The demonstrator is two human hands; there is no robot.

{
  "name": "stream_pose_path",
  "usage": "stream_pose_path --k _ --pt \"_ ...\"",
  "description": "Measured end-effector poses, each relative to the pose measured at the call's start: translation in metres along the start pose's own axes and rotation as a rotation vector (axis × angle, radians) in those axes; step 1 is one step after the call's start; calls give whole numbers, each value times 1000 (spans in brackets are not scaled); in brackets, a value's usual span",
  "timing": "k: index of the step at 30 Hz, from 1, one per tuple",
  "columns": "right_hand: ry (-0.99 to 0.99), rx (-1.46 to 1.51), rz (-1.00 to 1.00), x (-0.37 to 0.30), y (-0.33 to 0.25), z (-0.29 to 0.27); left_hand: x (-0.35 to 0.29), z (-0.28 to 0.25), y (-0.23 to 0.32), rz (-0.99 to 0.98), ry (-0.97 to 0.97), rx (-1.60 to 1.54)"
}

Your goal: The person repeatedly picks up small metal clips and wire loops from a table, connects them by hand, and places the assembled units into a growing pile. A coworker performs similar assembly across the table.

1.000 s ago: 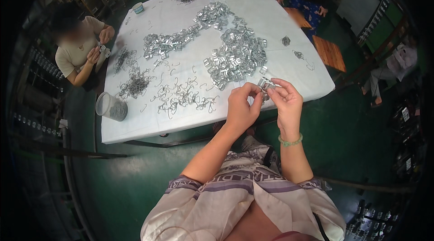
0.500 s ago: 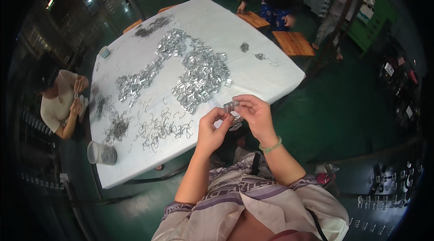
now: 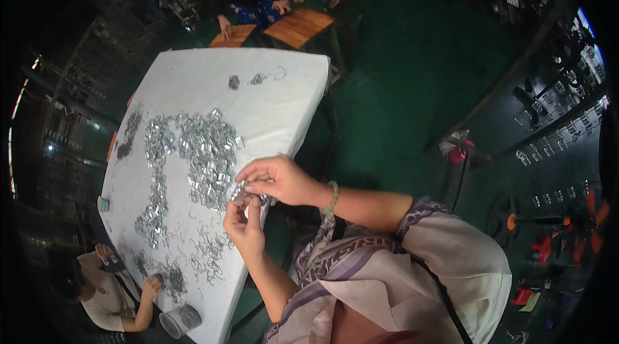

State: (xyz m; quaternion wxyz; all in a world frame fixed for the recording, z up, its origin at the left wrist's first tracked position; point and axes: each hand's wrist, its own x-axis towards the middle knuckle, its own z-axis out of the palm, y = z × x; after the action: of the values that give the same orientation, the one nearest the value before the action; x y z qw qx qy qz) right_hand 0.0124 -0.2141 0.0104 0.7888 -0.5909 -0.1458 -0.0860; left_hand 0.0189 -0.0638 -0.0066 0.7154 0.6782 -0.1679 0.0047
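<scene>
A small shiny metal clip [image 3: 238,190] is pinched between the fingertips of both my hands at the table's right edge. My left hand [image 3: 244,226] grips it from below with thumb and fingers. From above, my right hand [image 3: 284,180], with a beaded bracelet at the wrist, has its fingers closed on the same piece. More shiny metal shows partly hidden behind my right fingers. Just left of my hands spreads a large heap of similar silvery metal pieces [image 3: 209,154]. Scattered thin bent wire hooks [image 3: 207,250] lie nearer me on the white-covered table [image 3: 271,108].
A co-worker [image 3: 106,295] sits at the lower left, one hand over a dark pile of small parts [image 3: 173,279]. Beside them stands a clear tub [image 3: 180,321]. Wooden stools [image 3: 300,27] and another person's hands are at the far end. Racks line the right.
My view has swung right, so the table appears rotated and further left. Both my hands still hold the metal clip. The co-worker's hands have separated, one now at the small parts.
</scene>
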Motion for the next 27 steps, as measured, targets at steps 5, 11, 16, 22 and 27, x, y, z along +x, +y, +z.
stream_pose_path --k 5,11,16,22,27 --pt "-10 68 -14 0 8 4 -3 -4 1 -5 -16 41" --pt "-1 -23 -18 -3 4 11 -10 -8 4 -18 48 75" --pt "-37 74 45 -3 2 18 -13 -11 9 -7 77 50" --pt "-32 63 52 -6 3 23 -19 -16 5 1 69 47" --pt "-25 38 59 -6 3 24 -20 -16 5 -9 69 20"
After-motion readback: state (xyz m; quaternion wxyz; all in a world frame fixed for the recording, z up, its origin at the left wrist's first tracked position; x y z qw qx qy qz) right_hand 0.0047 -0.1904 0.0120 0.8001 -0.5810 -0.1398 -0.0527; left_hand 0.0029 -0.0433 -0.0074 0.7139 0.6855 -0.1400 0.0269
